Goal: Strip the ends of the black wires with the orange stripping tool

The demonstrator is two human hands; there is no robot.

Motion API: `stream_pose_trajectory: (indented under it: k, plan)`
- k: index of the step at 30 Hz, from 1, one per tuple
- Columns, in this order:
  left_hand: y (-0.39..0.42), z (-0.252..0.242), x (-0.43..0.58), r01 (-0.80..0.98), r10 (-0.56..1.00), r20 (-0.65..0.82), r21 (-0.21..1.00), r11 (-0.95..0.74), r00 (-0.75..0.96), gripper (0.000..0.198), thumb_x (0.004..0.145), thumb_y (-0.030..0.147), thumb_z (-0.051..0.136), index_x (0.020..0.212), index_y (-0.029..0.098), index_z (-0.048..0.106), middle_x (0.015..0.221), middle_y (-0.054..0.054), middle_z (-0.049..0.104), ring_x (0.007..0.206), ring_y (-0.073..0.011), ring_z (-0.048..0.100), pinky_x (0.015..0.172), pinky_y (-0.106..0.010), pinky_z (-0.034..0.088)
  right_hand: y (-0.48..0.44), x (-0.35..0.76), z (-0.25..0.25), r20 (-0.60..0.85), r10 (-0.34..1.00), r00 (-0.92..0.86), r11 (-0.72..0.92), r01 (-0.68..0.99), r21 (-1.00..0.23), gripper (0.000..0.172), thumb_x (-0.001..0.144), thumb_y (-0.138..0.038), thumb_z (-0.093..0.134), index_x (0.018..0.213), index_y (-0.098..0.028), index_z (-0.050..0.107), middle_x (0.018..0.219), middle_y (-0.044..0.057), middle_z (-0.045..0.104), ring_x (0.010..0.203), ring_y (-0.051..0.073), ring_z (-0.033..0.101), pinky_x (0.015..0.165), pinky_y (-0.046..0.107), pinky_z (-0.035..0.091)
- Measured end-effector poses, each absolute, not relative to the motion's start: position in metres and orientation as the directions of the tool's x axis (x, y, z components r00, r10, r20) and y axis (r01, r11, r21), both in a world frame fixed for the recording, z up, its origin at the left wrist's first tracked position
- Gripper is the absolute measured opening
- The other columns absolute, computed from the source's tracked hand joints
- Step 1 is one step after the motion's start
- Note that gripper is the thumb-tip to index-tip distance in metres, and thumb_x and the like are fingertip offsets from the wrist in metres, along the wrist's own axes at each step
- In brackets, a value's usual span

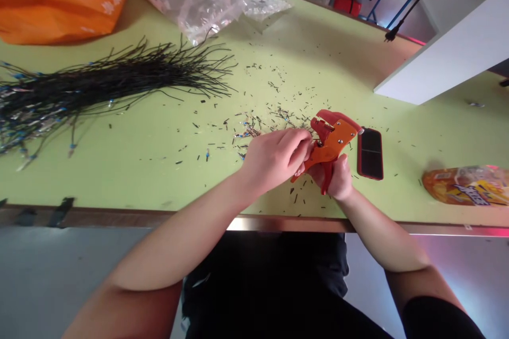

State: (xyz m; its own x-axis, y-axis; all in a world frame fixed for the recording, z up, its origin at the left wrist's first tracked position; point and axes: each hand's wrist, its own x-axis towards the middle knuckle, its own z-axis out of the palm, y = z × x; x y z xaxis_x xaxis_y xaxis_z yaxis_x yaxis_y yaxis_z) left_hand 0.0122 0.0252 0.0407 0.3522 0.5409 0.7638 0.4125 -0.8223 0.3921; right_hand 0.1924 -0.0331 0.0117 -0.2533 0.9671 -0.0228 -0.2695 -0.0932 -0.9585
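Note:
My right hand [341,180] is wrapped round the handles of an orange and red wire stripper [338,137], whose jaws point up and to the left. Close against the tool's left side, my left hand [278,156] has its fingers curled into a pinch; what they hold, if anything, is hidden. Under and around both hands lie many short black scraps [282,114] of wire covering. To the left rests a thick bundle of black wires [131,74], several with blue ends.
A phone [370,153] lies right of the tool, and a drink bottle [467,185] on its side farther right. An orange bag [59,0] and clear plastic bags [226,0] sit at the back left. A white panel [445,53] stands at the right.

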Motion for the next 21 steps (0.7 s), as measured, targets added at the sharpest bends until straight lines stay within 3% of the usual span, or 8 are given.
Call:
stream_pose_trajectory:
  k: [9,13,21]
  plan:
    - [0.020,0.044,0.017,0.442,0.434,0.833,0.264,-0.857,0.344,0.009,0.101,0.013,0.064,0.097,0.021,0.063,0.075,0.004,0.078,0.062,-0.0096,0.072,0.054,-0.025,0.044,-0.031,0.193,0.001,0.005,0.995,-0.102,-0.026,-0.305,-0.952,0.072,0.085,-0.093,0.052,0.120,-0.031,0.064,0.108,0.012,0.072,0.117,0.036,0.071,0.079,0.051,0.069]
    - [0.017,0.046,0.017,0.442,0.419,0.843,0.251,-0.861,0.337,0.011,0.100,0.012,0.065,0.096,0.022,0.061,0.073,0.006,0.076,0.058,-0.0093,0.069,0.054,-0.025,0.045,-0.033,0.192,0.000,-0.007,0.999,-0.039,-0.018,-0.276,-0.961,0.069,0.083,-0.092,0.056,0.118,-0.033,0.064,0.109,0.011,0.071,0.120,0.037,0.069,0.080,0.054,0.069]
    - [0.014,0.046,0.017,0.400,0.389,0.856,0.242,-0.884,0.341,0.010,0.101,0.014,0.065,0.096,0.022,0.060,0.069,0.007,0.073,0.059,-0.0089,0.070,0.054,-0.024,0.046,-0.038,0.193,-0.006,-0.069,0.997,0.043,-0.055,-0.264,-0.963,0.068,0.079,-0.095,0.056,0.098,-0.031,0.065,0.092,0.012,0.070,0.115,0.041,0.071,0.074,0.057,0.069]
